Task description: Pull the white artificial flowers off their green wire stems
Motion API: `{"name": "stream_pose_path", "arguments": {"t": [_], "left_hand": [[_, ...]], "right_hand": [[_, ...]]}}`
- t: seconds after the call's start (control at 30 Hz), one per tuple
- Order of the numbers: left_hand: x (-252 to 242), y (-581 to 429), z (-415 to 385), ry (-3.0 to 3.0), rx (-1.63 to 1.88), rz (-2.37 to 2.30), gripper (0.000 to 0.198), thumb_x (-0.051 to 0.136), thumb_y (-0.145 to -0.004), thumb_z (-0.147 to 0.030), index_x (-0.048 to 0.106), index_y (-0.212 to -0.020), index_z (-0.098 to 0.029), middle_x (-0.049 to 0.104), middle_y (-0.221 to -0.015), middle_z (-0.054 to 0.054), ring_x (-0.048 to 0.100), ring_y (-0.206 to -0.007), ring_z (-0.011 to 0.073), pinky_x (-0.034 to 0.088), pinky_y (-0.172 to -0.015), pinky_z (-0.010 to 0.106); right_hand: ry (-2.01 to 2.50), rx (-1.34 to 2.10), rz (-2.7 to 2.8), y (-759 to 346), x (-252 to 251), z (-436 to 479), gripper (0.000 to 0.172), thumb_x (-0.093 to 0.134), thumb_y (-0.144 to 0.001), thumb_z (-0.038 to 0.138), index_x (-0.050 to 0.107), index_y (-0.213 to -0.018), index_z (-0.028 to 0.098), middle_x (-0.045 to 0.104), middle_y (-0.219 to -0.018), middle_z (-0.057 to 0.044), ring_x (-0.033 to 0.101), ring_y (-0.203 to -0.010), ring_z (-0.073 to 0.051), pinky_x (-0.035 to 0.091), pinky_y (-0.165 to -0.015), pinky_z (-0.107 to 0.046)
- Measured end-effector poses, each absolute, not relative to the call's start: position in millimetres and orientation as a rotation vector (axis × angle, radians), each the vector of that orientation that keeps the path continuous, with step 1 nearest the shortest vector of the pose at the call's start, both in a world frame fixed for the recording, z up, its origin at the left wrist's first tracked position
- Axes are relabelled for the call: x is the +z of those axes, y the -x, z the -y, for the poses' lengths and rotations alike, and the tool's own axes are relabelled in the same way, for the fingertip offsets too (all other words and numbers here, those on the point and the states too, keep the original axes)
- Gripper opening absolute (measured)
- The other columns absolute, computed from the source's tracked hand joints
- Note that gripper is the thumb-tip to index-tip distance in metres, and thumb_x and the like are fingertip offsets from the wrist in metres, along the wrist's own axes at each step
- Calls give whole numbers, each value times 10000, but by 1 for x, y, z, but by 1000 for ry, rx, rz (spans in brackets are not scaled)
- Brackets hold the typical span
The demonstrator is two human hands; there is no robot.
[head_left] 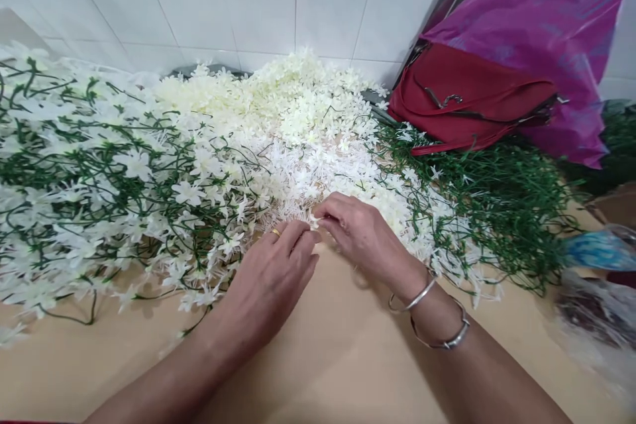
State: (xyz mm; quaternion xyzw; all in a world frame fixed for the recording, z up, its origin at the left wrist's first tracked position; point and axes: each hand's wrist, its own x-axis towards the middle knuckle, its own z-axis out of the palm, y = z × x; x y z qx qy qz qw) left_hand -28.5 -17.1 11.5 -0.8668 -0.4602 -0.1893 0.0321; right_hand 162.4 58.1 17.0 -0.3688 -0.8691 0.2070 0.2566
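My left hand (271,275), with a gold ring on one finger, and my right hand (360,232) meet at the near edge of a heap of loose white plastic flowers (298,119). Fingertips of both hands pinch a small white flower piece (314,220) between them. Two silver bangles (427,315) circle my right wrist. Left of the hands lie green wire stems fitted with white flowers (99,179). To the right lie bare green stems (501,205).
A tan tabletop (318,358) lies under my arms. A red bag (467,103) and purple plastic sheet (551,26) stand at the back right against the white tiled wall (248,0). Clear plastic bags (601,305) lie at the right edge.
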Motion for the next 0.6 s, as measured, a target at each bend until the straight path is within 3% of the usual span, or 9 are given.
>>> {"name": "stream_pose_path", "arguments": {"t": [0.13, 0.33, 0.5, 0.6], "left_hand": [[13, 32, 15, 2654, -423, 1580, 71, 550, -1020, -184, 603, -1065, -197, 679, -983, 56, 683, -754, 222, 531, -632, 346], [5, 36, 15, 2666, -363, 1648, 162, 634, -978, -202, 591, -1133, -203, 688, -1050, 58, 701, -716, 229, 515, -588, 344], [2, 35, 13, 2651, -975, 1774, 284, 539, -1054, -272, 478, -1329, -232, 675, -1154, 63, 708, -785, 178, 569, -708, 319], [3, 37, 9, 2629, -1249, 1792, 245, 526, -1065, -253, 520, -1309, -245, 694, -1184, 62, 722, -819, 156, 582, -771, 304]], "right_hand": [[983, 659, 2338, -158, 19, -54, 188, 506, -987, 55, 574, -903, 209, 595, -883, -19, 546, -793, -163, 392, -736, -282], [978, 755, 2245, -155, 13, -54, 150, 492, -1020, 123, 538, -916, 219, 567, -884, -22, 534, -809, -175, 403, -743, -297], [1009, 889, 2128, -152, 11, -54, 117, 508, -1031, 191, 530, -923, 229, 561, -850, -4, 528, -797, -173, 408, -736, -297], [974, 1016, 2076, -147, 15, -48, 135, 512, -1026, 200, 526, -896, 230, 545, -830, 11, 513, -773, -157, 407, -732, -287]]}}
